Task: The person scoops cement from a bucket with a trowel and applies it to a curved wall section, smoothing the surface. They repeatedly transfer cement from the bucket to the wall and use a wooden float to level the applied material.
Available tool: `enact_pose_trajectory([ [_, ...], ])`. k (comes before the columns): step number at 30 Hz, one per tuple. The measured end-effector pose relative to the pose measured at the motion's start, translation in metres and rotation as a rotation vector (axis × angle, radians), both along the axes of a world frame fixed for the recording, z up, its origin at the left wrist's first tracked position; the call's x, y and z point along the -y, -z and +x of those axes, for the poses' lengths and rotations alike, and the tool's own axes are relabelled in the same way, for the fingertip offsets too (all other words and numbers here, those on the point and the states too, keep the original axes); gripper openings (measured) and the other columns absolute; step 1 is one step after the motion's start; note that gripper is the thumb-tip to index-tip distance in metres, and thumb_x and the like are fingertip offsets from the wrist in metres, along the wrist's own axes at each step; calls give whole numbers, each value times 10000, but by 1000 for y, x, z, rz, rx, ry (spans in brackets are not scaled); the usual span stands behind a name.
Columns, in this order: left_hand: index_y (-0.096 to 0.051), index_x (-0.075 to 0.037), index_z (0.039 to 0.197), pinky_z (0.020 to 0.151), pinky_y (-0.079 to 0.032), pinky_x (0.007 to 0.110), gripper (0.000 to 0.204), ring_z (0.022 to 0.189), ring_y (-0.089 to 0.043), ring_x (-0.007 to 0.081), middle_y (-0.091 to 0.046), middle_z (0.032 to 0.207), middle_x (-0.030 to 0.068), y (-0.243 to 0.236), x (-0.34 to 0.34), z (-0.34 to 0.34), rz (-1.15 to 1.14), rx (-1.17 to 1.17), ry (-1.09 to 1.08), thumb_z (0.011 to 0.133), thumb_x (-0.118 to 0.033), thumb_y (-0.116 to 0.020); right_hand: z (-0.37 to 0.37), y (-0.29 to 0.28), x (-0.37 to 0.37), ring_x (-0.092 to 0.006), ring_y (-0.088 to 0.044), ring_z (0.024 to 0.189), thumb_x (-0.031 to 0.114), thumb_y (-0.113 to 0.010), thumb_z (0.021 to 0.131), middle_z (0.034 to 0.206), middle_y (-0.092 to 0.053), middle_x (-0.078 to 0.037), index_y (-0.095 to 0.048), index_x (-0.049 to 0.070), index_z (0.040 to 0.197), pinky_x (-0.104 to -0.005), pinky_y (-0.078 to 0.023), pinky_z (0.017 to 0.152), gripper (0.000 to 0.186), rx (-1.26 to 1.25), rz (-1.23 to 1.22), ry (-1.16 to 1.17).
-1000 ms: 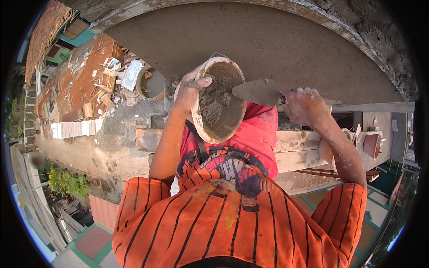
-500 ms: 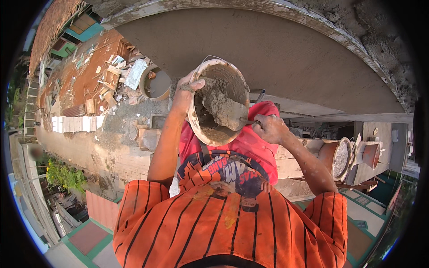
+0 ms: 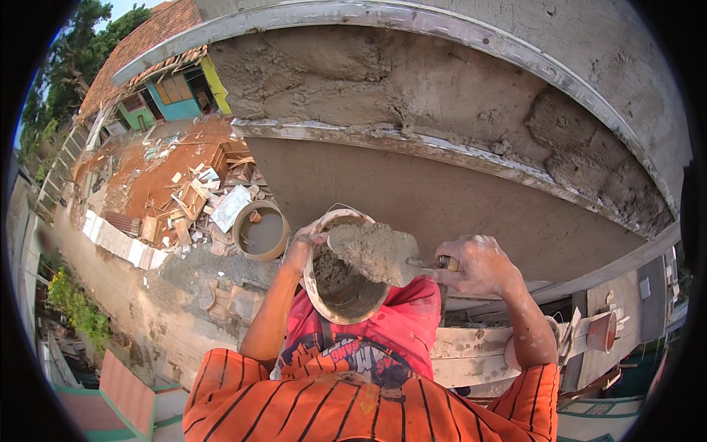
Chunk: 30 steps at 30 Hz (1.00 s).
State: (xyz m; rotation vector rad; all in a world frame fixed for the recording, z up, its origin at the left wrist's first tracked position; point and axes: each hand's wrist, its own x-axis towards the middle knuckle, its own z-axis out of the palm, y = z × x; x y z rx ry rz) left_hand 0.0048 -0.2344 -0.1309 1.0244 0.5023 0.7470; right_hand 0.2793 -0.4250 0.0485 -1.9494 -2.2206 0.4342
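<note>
My left hand grips the rim of a pale, mortar-crusted bucket, which is tilted and has grey wet mortar inside. My right hand is closed on the handle of a trowel, its blade heaped with a lump of mortar just over the bucket's opening; the lump hides much of the blade. Just beyond, a grey plastered surface runs up to a pale straight strip, with rough mortar above that up to a second strip.
Wooden planks lie at right, with orange buckets farther along. Below at left are a yard with debris, a round water-filled tub, stacked white blocks, a tiled-roof building and plants.
The view has tilted up, revealing more of the rough surface above. My right hand first moved the trowel down into the bucket and now holds it raised, heaped with mortar, at the bucket's mouth.
</note>
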Motion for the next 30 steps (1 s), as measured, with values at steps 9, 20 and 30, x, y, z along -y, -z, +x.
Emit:
enact_pose_trajectory([
  [9, -507, 45, 1316, 1022, -395, 346, 575, 1151, -543, 216, -580, 1260, 107, 9, 10, -6, 65, -2, -13, 791, -163, -611, -17, -108, -3, -230, -667, 671, 187, -797, 753, 782, -690, -100, -695, 17, 926, -320, -498, 583, 263, -531, -216, -679],
  [20, -489, 60, 1314, 1013, -424, 356, 615, 1136, -557, 227, -574, 1255, 136, 5, 8, -17, -51, 28, -90, 752, -147, -633, 164, -129, 49, -127, -545, 401, 355, -732, 745, 590, -590, -92, -602, -14, 753, -225, -417, 347, 391, -853, 127, 296],
  [30, -516, 53, 1304, 1043, -356, 320, 608, 1167, -529, 205, -578, 1261, 116, -3, 7, 24, 59, -156, 66, 787, -240, -644, 39, 9, 40, -349, -638, 782, 288, -566, 783, 755, -625, -223, -660, -17, 926, -401, -491, 726, 350, 57, -272, 390],
])
